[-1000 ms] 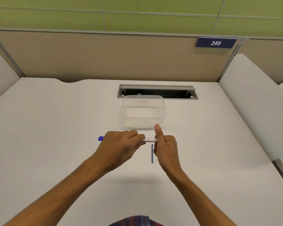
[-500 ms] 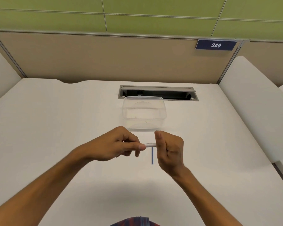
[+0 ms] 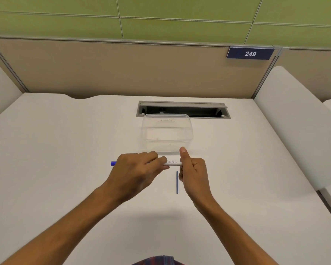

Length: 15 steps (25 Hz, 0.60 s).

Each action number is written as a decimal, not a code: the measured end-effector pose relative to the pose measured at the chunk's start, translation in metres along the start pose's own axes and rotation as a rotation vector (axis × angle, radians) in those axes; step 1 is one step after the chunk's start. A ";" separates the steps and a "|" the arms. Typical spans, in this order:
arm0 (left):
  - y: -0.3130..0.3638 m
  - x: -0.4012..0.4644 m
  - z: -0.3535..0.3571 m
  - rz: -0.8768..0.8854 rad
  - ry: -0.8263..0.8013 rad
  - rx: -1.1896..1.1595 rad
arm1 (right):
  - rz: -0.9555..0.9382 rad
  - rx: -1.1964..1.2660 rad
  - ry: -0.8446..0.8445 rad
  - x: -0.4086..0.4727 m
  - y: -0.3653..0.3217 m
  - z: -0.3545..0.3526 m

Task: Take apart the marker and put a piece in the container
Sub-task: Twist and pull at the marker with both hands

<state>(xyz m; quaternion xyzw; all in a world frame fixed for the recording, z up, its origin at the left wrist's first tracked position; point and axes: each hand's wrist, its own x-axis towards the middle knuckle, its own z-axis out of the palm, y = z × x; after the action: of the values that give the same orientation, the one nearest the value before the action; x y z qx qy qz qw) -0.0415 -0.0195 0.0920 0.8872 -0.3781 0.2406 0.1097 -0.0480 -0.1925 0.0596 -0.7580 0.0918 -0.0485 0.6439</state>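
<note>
A white board marker [image 3: 173, 163] with a blue end showing at its left lies level between both hands, just in front of the clear plastic container [image 3: 191, 131]. My left hand [image 3: 137, 172] grips the marker's left and middle part. My right hand [image 3: 192, 172] holds the marker's right end in curled fingers, thumb pointing up. A thin blue stick [image 3: 177, 182], a piece of the marker, lies on the white desk [image 3: 55, 150] below the marker, between my hands. Nothing shows inside the container.
An open grey cable slot [image 3: 182, 109] sits in the desk right behind the container. A tan partition with a "249" plate [image 3: 250, 53] closes the back. White side dividers [image 3: 302, 131] stand at left and right.
Half a second ago my left hand was turned so the blue end was hidden; now it has rolled back and the blue end shows at the left again. The blue stick has not moved.
</note>
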 end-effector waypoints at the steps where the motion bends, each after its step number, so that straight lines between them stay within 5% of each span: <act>1: 0.000 0.000 -0.001 -0.021 -0.005 -0.061 | -0.038 0.004 -0.002 -0.001 -0.001 0.000; 4: -0.005 0.007 -0.011 -0.203 -0.115 -0.489 | -0.230 0.017 0.011 -0.003 -0.007 -0.001; 8: -0.016 0.017 -0.028 -0.423 -0.446 -1.054 | -0.740 -0.159 0.091 -0.002 -0.017 -0.005; 11: -0.013 0.015 -0.027 -0.411 -0.362 -0.920 | -0.697 -0.165 0.120 0.000 -0.014 -0.005; 15: -0.005 0.010 -0.019 -0.163 -0.057 -0.212 | -0.141 0.007 0.012 -0.002 -0.007 0.000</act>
<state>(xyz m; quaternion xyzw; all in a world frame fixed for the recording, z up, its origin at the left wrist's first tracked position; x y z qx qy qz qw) -0.0386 -0.0154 0.1138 0.9048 -0.3311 0.1645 0.2114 -0.0492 -0.1912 0.0670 -0.7601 0.0421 -0.0985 0.6410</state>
